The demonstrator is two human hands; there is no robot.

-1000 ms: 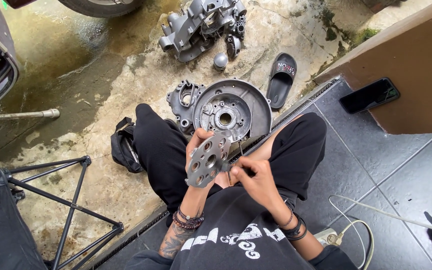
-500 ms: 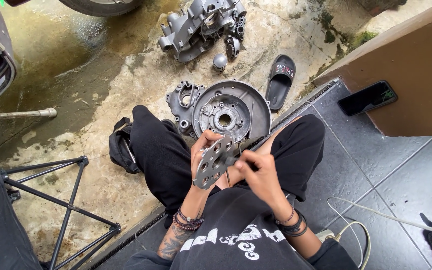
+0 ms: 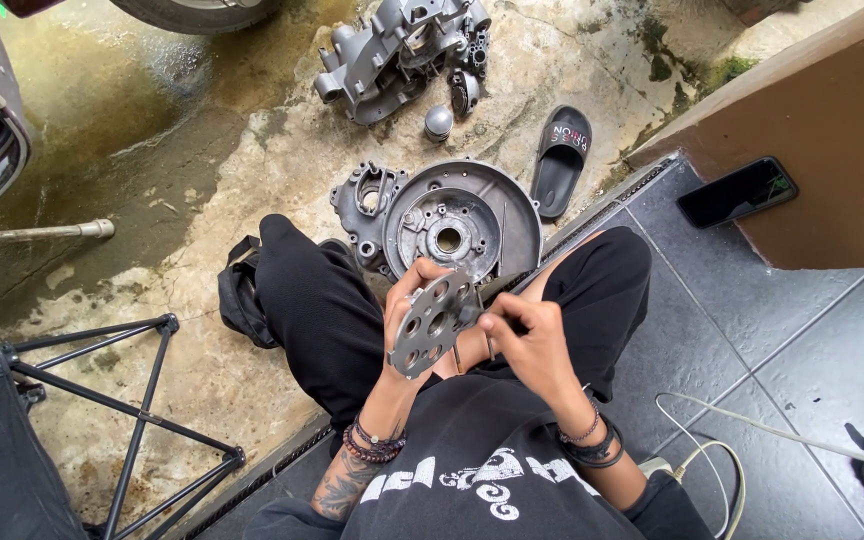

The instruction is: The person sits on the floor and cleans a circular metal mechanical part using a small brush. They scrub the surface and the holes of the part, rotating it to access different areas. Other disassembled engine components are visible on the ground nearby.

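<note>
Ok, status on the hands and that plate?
Left hand grips the holed metal disc, tilted. Right hand pinches its edge. Round engine cover on ground just ahead.

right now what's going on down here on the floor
A person sits on the ground working on engine parts. The left hand holds up a round metal plate with holes, and the right hand pinches at its edge. A round engine cover lies on the concrete in front of the knees, with an engine casing and a black sandal further off.

The stained concrete ground (image 3: pixel 202 180) bears an engine case (image 3: pixel 402 50), a round cover (image 3: pixel 462 215) and a sandal (image 3: pixel 559 160).
</note>
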